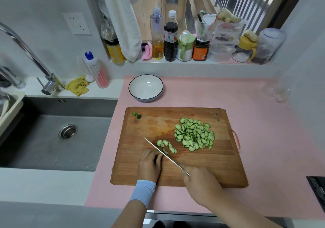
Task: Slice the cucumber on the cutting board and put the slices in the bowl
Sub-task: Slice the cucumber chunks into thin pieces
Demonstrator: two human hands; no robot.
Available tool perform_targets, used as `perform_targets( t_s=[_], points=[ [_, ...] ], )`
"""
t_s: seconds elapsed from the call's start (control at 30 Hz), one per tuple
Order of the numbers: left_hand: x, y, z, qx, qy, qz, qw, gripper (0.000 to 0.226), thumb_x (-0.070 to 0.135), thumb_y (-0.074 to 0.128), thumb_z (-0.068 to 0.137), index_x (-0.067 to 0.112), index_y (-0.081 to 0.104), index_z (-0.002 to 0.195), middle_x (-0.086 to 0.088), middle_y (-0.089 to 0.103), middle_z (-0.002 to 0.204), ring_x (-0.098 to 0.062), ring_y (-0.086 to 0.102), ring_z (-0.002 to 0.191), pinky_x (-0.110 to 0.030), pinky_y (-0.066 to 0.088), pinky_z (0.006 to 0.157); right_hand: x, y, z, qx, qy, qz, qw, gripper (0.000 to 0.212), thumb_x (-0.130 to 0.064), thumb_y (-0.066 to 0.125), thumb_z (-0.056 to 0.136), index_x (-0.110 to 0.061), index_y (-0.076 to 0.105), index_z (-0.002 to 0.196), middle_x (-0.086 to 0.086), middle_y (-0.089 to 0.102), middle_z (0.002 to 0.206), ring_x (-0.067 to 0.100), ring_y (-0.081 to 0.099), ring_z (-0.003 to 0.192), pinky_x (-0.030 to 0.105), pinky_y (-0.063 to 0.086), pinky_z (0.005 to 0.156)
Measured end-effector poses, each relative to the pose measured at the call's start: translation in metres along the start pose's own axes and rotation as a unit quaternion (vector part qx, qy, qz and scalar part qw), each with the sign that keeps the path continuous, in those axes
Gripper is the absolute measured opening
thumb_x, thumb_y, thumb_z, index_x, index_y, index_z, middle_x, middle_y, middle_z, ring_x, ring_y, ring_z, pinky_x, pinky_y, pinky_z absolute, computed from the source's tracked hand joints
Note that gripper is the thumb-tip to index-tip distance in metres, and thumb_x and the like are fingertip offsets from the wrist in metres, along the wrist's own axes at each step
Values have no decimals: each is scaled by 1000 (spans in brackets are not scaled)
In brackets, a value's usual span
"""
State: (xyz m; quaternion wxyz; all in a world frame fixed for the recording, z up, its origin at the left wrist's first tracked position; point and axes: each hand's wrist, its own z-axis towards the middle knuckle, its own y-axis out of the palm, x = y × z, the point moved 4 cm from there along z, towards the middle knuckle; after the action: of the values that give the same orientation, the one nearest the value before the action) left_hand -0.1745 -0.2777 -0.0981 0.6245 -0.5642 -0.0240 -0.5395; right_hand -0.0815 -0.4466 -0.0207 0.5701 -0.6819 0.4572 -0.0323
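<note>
My right hand (200,183) is closest, wrapped round the knife (163,154) handle, with the blade running diagonally up and left across the cutting board (219,166). My left hand (149,164) sits just left of the blade, fingers curled down onto the last of the cucumber (155,158). It's mostly hidden, so I can't tell its axis. Fresh slices (167,145) lie right of the blade, the big pile (195,135) further right. The bowl (146,98) stands empty beyond the board's far edge, nearer my left hand. There's bare board between pile and bowl, and the sink (52,139) drops off to the left.
</note>
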Motion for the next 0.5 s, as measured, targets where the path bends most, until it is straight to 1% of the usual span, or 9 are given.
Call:
perform_targets(
  t_s=[0.07, 0.1, 0.17, 0.2, 0.27, 0.3, 0.37, 0.4, 0.5],
  points=[
    [-1, 0, 0, -2, -3, 0, 1000, 20, -1, 81, 73, 8, 63, 69, -2, 59, 74, -11, 49, 74, -15, 39, 72, -2, 1, 2, -7, 2, 7, 1000, 21, -28, 42, 101, -26, 54, 84, -6, 49, 60, 10, 43, 53, 24, 31, 49],
    [-2, 1, 0, -4, -4, 0, 1000, 20, 0, 81, 74, 9, 63, 70, -2, 59, 75, -12, 49, 73, -15, 40, 71, -4, 2, 4, -10, 5, 8, 1000, 21, -28, 42, 101, -26, 54, 83, -7, 49, 60, 11, 44, 54, 26, 33, 50],
    [-2, 1, -1, -5, -5, 1, 1000, 19, 1, 81, 74, 9, 64, 71, -1, 60, 76, -12, 51, 73, -16, 42, 72, -9, 4, 10, -15, 10, 9, 1000, 22, -29, 43, 101, -24, 57, 85, -7, 48, 61, 15, 46, 58, 30, 36, 57],
    [-2, 1, -1, -5, -5, 0, 1000, 18, 2, 82, 74, 9, 65, 72, 0, 60, 76, -12, 52, 74, -16, 42, 72, -12, 4, 13, -18, 12, 12, 1000, 23, -28, 43, 101, -23, 56, 82, -8, 48, 62, 17, 48, 61, 30, 37, 58],
    [-1, 1, 0, -3, -6, -4, 1000, 16, 2, 82, 74, 10, 68, 74, 1, 61, 77, -10, 52, 75, -14, 41, 74, -20, 3, 20, -26, 17, 8, 999, 28, -27, 44, 100, -23, 47, 72, -7, 50, 65, 21, 51, 68, 30, 37, 61],
    [-1, 1, 0, -4, -8, -7, 1000, 16, 1, 82, 73, 10, 68, 74, 1, 61, 77, -10, 51, 76, -12, 39, 75, -23, 2, 24, -31, 17, 0, 999, 29, -27, 44, 100, -24, 44, 71, -6, 53, 68, 24, 54, 72, 30, 37, 62],
    [-1, 2, -1, -6, -12, -8, 1000, 15, 2, 82, 73, 10, 70, 75, 2, 61, 78, -9, 52, 76, -10, 38, 76, -28, 0, 28, -36, 14, -13, 999, 26, -29, 43, 101, -25, 45, 76, 0, 63, 81, 28, 61, 82, 30, 38, 65],
    [-2, 2, -1, -8, -13, -8, 1000, 15, 2, 82, 73, 10, 70, 76, 3, 62, 78, -10, 54, 76, -10, 39, 76, -28, 0, 30, -37, 15, -16, 999, 24, -29, 43, 101, -26, 46, 77, 3, 65, 86, 29, 63, 85, 30, 39, 66],
    [-3, 3, -2, -10, -14, -5, 1000, 15, 1, 81, 74, 11, 70, 78, 3, 62, 80, -12, 56, 77, -12, 41, 76, -27, 0, 30, -37, 16, -21, 999, 26, -28, 42, 101, -24, 48, 76, 2, 62, 85, 27, 60, 83, 31, 42, 68]
  ],
)
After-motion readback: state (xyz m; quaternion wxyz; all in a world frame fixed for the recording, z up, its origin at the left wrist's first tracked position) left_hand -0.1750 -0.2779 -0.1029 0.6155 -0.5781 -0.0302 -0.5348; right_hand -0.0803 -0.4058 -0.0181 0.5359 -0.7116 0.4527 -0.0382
